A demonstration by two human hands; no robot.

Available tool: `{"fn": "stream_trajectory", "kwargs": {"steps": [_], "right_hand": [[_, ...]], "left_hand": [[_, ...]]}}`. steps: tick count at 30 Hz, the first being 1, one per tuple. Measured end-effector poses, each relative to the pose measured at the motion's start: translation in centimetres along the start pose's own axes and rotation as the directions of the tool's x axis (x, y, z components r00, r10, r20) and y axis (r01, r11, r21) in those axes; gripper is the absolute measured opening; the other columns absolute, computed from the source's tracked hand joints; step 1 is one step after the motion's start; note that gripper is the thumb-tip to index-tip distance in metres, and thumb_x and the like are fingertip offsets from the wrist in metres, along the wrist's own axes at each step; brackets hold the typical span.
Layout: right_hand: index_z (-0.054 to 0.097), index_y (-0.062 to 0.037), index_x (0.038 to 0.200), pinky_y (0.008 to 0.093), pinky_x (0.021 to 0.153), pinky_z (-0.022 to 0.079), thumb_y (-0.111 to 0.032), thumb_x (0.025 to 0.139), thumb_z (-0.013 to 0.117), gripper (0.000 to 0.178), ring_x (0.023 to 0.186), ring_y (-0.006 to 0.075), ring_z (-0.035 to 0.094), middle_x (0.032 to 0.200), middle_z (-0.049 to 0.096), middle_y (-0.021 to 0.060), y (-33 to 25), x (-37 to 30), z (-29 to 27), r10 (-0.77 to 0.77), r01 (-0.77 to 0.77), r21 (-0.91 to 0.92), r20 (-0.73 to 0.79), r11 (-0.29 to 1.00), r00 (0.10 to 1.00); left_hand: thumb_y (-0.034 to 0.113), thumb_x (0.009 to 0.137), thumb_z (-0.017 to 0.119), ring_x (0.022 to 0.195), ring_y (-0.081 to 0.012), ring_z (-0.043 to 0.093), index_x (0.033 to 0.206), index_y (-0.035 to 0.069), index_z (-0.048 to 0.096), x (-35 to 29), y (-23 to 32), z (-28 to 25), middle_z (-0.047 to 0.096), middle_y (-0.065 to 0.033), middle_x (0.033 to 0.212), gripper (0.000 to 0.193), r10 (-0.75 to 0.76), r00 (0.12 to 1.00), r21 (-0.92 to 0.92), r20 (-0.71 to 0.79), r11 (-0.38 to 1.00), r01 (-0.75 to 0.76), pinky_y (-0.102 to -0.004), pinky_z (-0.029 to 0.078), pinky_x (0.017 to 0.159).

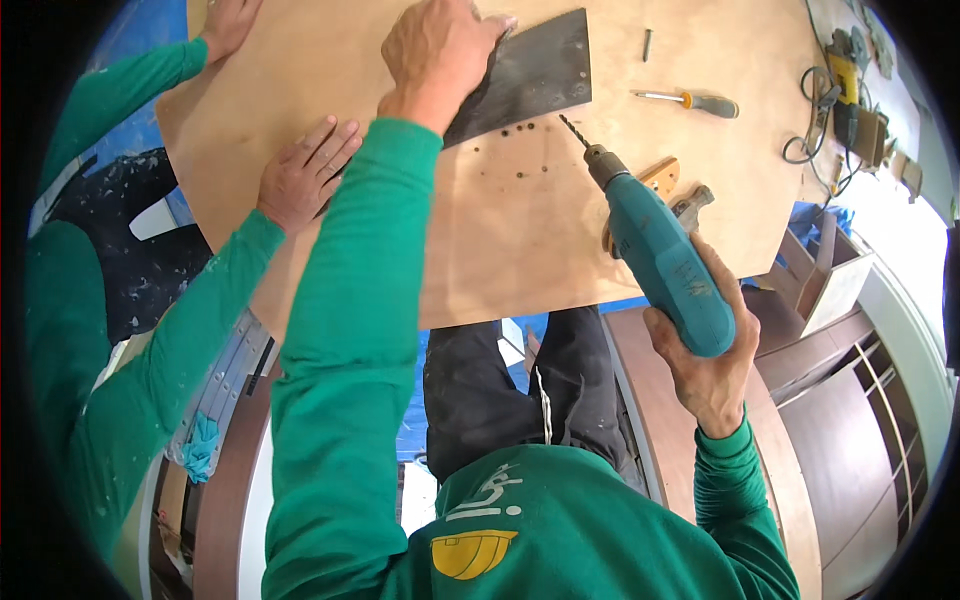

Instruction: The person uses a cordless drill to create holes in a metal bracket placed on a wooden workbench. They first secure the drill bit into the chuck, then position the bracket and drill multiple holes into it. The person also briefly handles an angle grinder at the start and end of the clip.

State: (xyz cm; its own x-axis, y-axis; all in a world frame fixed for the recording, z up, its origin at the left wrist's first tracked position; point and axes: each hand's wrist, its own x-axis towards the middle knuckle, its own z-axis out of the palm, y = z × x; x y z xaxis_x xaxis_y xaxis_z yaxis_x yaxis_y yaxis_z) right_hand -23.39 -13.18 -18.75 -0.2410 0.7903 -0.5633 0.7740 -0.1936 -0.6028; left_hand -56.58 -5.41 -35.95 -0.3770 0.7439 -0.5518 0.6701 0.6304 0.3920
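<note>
My right hand (pixel 715 350) is wrapped round the rear of a teal power drill (pixel 660 250). A dark twist bit sits in its chuck and points far left, over the wooden board (pixel 480 250). My left hand (pixel 440 55) is closed at the left end of a dark grey metal plate (pixel 540 75), which looks like a saw blade with a toothed far edge. The fingers are partly hidden. Several small dark holes or dots (pixel 520 175) mark the board just nearer than the plate; the bit tip is apart from them.
A co-worker's hand (pixel 310 175) lies flat on the board at left, another hand (pixel 230 25) beyond it. A screwdriver (pixel 690 102), a bolt (pixel 647 45) and a hammer (pixel 692 208) lie to the right. A corded yellow-and-black tool (pixel 847 90) is at far right.
</note>
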Motion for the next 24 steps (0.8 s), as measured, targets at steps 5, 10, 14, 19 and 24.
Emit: {"fn": "stream_trajectory", "kwargs": {"steps": [5,10,14,19,24], "right_hand": [[0.06,-0.0001,0.158,0.0391,0.102,0.062,-0.003,0.08,0.088,0.083,0.113,0.0239,0.081,0.124,0.082,0.0178,0.9,-1.4,-0.1,-0.066,0.065,0.038,0.016,0.997,0.998],[0.06,0.0002,0.158,0.0394,0.102,0.062,-0.002,0.08,0.088,0.083,0.114,0.0245,0.081,0.124,0.083,0.0182,2.1,-2.1,-0.2,-0.11,0.11,0.08,0.001,0.991,0.994],[0.06,0.0004,0.158,0.0395,0.103,0.062,-0.002,0.08,0.089,0.083,0.114,0.0244,0.081,0.125,0.082,0.0183,2.3,-1.8,-0.2,-0.159,0.161,0.077,-0.028,0.984,0.987],[0.06,0.0008,0.158,0.0388,0.103,0.062,-0.002,0.081,0.089,0.082,0.115,0.0232,0.08,0.126,0.082,0.0179,2.7,-1.9,0.0,-0.174,0.179,0.099,-0.051,0.979,0.983],[0.06,0.0014,0.158,0.0383,0.104,0.061,-0.002,0.082,0.089,0.081,0.115,0.0223,0.079,0.127,0.082,0.0175,2.8,-1.5,0.2,-0.146,0.153,0.149,-0.058,0.977,0.988]], "left_hand": [[0.03,0.098,0.083,0.105,-0.0437,0.078,0.101,-0.005,0.083,1.1,0.9,-0.6,0.081,-0.0282,0.103,0.035,0.146,0.979,0.029,-0.141,0.989,-0.143,-0.0519,0.061,0.094],[0.029,0.095,0.084,0.102,-0.0467,0.08,0.094,-0.007,0.083,2.3,0.5,0.1,0.08,-0.0315,0.101,0.036,0.268,0.956,0.104,-0.122,0.961,-0.256,-0.0525,0.062,0.09],[0.022,0.093,0.079,0.103,-0.0483,0.08,0.095,-0.007,0.083,2.5,1.7,-0.3,0.08,-0.0338,0.102,0.029,0.173,0.979,0.171,-0.108,0.973,-0.154,-0.0529,0.063,0.089],[0.018,0.09,0.076,0.102,-0.0496,0.078,0.099,-0.005,0.083,1.8,2.5,-0.3,0.078,-0.034,0.101,0.025,0.156,0.952,0.144,-0.263,0.982,-0.121,-0.0525,0.062,0.093],[0.022,0.099,0.073,0.125,-0.0489,0.068,0.135,-0.005,0.071,2.0,-1.4,0.1,0.073,-0.0326,0.127,0.045,0.557,0.673,0.321,-0.488,0.831,-0.455,-0.0528,0.054,0.112]]}}
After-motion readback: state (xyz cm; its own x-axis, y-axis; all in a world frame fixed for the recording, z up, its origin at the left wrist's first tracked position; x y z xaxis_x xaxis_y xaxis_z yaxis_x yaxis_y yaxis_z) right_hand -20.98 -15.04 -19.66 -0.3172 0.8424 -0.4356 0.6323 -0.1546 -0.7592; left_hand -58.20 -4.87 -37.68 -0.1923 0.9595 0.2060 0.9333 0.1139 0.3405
